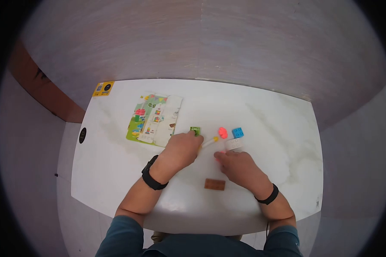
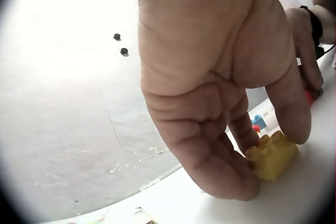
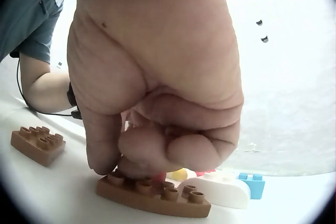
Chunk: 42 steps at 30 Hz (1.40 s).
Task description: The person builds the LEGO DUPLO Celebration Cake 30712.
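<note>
I'm reading the left hand [image 1: 179, 150] as holding the yellow brick [image 2: 274, 162]: thumb on one side, fingers curled on the other, studs up, just over or on the bench [image 1: 278, 128]; can't tell which. The green brick [image 1: 195, 129] is sitting at those knuckles.

The right hand [image 1: 243, 169] is showing a narrow grip, fingers curled and apparently pinching the red piece [image 2: 309, 97], mostly hidden. A brown brick [image 3: 152, 199] is lying right under those fingertips; can't tell if they're pressing it. The other brown brick [image 1: 214, 184] is lying nearer the body.

Risks I'm flagging:
- Left grip is riding on the brick's sides, with studs exposed. Uneven thumb pressure could be twisting it or squirting it out.
- Right fingers are crowding the brown brick. Low clearance could be dragging it along with the red piece.
- The white stick [image 1: 209, 142] is lying between the hands, so an inward sweep could be rolling it.
- White brick [image 1: 233, 144], pink piece [image 1: 222, 132] and blue brick [image 1: 238, 132] are clustering just beyond the right hand; a forward nudge could be scattering them.
</note>
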Tool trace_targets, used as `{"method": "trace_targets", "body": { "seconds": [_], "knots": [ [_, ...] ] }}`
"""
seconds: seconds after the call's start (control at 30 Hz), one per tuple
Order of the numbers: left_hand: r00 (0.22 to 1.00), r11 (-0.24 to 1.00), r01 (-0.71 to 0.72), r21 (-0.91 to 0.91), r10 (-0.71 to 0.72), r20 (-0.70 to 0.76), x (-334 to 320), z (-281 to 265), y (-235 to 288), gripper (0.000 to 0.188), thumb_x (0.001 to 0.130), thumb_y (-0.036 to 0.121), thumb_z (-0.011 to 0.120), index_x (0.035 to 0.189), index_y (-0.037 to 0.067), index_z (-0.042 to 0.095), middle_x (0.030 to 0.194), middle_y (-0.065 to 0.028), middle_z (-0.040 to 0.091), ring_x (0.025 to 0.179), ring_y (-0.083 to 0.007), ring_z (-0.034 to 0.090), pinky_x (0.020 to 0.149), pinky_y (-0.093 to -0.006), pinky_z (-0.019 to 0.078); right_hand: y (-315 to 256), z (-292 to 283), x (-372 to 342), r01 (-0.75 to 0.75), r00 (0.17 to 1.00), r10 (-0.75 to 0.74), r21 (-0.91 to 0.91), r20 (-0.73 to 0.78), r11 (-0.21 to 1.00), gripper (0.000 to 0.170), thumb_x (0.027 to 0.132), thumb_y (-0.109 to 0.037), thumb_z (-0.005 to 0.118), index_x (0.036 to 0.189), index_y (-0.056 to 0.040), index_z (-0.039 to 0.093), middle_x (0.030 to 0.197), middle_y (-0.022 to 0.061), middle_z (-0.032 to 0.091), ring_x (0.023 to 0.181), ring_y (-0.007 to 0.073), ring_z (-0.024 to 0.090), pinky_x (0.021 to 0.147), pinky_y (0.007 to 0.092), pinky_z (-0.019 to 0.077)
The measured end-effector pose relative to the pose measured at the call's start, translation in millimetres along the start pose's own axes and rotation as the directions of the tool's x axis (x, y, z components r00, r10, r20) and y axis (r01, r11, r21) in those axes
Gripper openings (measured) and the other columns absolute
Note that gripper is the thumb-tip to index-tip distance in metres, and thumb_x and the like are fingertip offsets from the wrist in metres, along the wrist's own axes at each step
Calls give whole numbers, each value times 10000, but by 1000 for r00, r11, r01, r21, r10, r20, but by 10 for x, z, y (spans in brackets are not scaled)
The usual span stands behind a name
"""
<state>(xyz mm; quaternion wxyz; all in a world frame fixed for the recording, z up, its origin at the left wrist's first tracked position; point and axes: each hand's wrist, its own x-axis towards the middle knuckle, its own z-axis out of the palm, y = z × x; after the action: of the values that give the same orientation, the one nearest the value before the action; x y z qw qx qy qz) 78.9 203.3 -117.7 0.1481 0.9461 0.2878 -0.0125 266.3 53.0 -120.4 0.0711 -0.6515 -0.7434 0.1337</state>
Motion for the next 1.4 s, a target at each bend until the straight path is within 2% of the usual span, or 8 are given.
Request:
{"method": "trace_targets", "body": {
  "seconds": [0.2,0.33,0.6,0.7,0.8,1.0,1.33,1.4],
  "knots": [
    [998,998,-47,-37,45,-44,32,229,-28,228,837,85,739,1033,50,629,1007,-168,664,929,-379,705,798,-487,575,-100,-150,-12,53,995,-58,56,84,997,362,901,-72,649,1261,-95,623,973,125,699,940,305,706,781,432,556],
    [992,997,-71,-15,68,-108,-26,160,-74,222,846,75,722,1032,28,609,1004,-180,663,937,-383,700,786,-494,574,-113,-117,36,27,999,-21,135,-44,990,410,891,-114,699,1293,-97,620,975,116,696,929,311,708,787,435,549],
    [971,968,-225,-115,232,57,-153,-21,148,285,868,53,699,1143,54,623,1007,-164,636,922,-369,676,799,-462,556,-76,-27,32,18,998,-18,9,-58,1000,383,862,-179,776,1223,-100,675,901,99,680,821,287,710,719,412,530],
    [960,954,-277,-119,281,18,-190,-34,171,318,876,19,676,1184,74,622,1017,-165,623,903,-360,668,794,-450,547,-68,-8,46,11,998,-12,-29,-55,1000,331,858,-162,771,1172,-104,684,866,82,676,795,277,706,689,405,528],
    [956,946,-293,-135,288,-57,-221,-78,193,356,876,-14,653,1214,93,621,1012,-163,614,892,-353,661,789,-449,542,-18,42,64,-5,997,1,-53,-75,999,266,857,-148,765,1110,-106,693,838,70,674,773,269,704,667,394,526],
    [954,922,-290,-257,301,1,-218,-166,242,369,930,17,651,1284,105,597,1016,-165,618,905,-352,673,791,-465,540,32,63,80,-9,992,5,-31,-126,999,214,860,-146,760,1060,-95,700,838,79,676,764,271,701,662,399,526],
    [942,923,-327,-204,335,9,-195,-257,233,348,941,127,697,1255,47,568,1044,-182,641,963,-385,678,800,-480,553,97,68,76,-49,992,54,42,-118,998,242,870,-139,753,1093,-90,673,886,103,691,803,324,703,717,440,547],
    [971,956,-238,-174,237,-23,-191,-266,225,401,903,109,740,1255,47,558,1075,-169,649,983,-379,675,822,-469,554,92,60,57,6,988,4,63,-157,998,262,864,-124,759,1111,-95,678,913,101,696,811,318,705,717,436,551]
  ]
}}
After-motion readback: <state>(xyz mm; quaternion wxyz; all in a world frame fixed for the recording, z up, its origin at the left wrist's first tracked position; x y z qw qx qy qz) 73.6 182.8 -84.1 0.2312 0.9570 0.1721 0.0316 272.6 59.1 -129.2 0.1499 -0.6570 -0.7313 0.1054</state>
